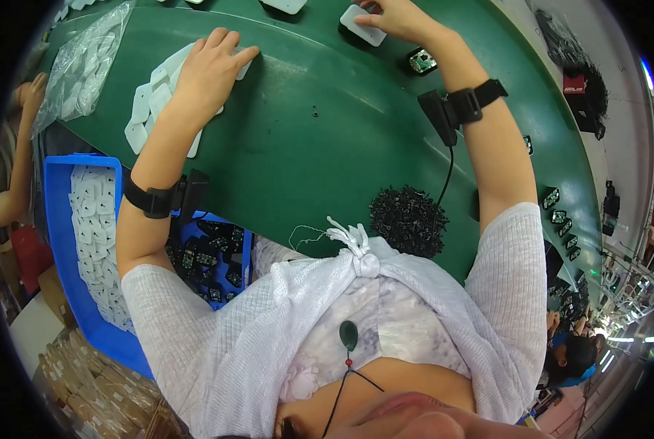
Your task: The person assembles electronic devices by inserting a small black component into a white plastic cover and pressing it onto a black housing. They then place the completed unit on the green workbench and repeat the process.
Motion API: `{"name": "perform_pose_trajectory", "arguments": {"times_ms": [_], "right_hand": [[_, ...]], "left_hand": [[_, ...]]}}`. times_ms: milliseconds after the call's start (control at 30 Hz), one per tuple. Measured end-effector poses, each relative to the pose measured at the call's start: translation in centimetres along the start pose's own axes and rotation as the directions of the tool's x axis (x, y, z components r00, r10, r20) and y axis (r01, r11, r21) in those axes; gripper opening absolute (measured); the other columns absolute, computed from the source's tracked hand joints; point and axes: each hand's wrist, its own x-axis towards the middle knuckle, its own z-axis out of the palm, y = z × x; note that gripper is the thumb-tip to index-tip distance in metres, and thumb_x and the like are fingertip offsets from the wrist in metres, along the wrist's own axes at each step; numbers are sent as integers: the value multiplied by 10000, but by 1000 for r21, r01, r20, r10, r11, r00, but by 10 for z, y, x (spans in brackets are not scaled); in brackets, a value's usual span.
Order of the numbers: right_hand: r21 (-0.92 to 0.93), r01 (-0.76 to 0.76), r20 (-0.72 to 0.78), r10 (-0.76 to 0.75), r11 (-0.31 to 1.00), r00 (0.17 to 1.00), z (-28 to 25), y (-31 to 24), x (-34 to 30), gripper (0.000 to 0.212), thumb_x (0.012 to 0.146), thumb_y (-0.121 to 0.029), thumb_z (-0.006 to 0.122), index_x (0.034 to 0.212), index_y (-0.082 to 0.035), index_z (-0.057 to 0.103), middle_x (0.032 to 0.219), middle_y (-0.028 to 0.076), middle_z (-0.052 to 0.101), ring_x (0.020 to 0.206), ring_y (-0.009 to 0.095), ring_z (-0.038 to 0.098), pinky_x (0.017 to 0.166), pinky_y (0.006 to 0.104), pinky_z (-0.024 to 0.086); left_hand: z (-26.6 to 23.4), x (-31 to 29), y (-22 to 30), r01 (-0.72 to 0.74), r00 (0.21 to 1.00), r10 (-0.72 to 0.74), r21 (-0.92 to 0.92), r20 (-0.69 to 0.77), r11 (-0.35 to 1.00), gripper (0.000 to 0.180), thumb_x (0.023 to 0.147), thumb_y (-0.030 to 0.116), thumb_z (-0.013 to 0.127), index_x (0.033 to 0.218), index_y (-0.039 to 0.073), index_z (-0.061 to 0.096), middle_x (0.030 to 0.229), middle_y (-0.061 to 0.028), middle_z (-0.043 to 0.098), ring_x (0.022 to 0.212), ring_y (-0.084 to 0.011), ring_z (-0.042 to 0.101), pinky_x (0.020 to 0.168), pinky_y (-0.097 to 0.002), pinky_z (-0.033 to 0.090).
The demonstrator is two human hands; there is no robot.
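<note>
Over a heap of white plastic covers (141, 102) at the far left of the green table, my left hand (213, 69) reaches out with its fingers spread. Its fingertips are at the heap's right edge, by a cover partly hidden under them. My right hand (393, 16) is farther right, its fingers closed on a small casing (361, 28) with a white top and a dark lower part, which is at the table surface. Just below that hand sits an open casing with a green circuit board (422, 61). A small dark screw (315, 111) lies mid-table.
A pile of black screws (409, 222) sits near my body. Left of me, a blue bin (62, 219) holds white covers; another blue bin holds black casings (208, 257). A clear bag (85, 69) of white parts lies far left. Casings (559, 216) line the right edge, and people work nearby.
</note>
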Motion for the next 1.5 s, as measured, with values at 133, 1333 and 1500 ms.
{"name": "perform_pose_trajectory", "arguments": {"times_ms": [133,1333,1500], "right_hand": [[-59,79,-19,-81,995,997,4,-53,-14,281,787,-16,654,1057,-94,649,981,101,635,967,301,598,870,383,484],[407,-374,36,395,833,918,-71,-195,-152,121,851,-84,685,852,-4,594,772,18,551,651,83,488,591,245,418],[249,-335,-58,359,909,931,-65,-193,-159,131,819,-64,699,813,-5,582,759,26,545,640,93,489,584,240,413]], "left_hand": [[2,-2,1,-7,1000,6,-52,-27,999,317,744,29,632,1052,101,618,1076,-58,554,1107,-244,494,897,-358,432],[-96,-26,202,-60,864,-477,-910,158,-410,225,901,-49,549,1124,-29,524,913,-117,597,727,-181,674,646,-281,567],[-89,-26,199,109,893,-304,-815,332,-569,194,929,-12,536,1109,-78,514,944,-143,639,814,-209,693,750,-302,576]]}}
